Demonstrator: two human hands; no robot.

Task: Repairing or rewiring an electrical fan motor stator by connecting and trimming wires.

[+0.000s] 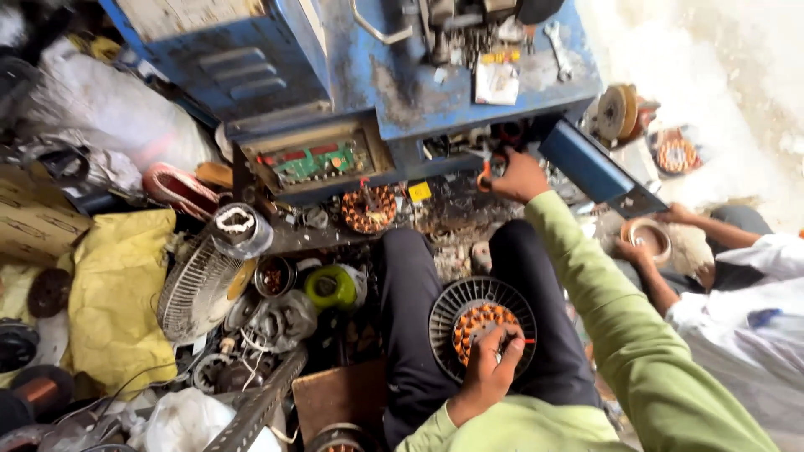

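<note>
A dark finned fan motor housing (448, 314) lies on my lap, with a copper-wound stator (479, 322) inside it. My left hand (487, 368) rests on the stator, its fingers closed around a thin tool with a red end (526, 341). My right hand (521, 176) reaches forward to the front of the blue workbench (419, 92). It grips an orange-handled tool (484, 174), probably pliers, at the open compartment there.
A co-worker in white sits at the right, holding a round motor part (649, 238). An open blue drawer (599, 167) juts out beside my right hand. Another copper stator (368, 209), a green circuit board (318, 163), a fan guard (197, 289), a green roll (331, 289) and yellow cloth (117, 293) crowd the left.
</note>
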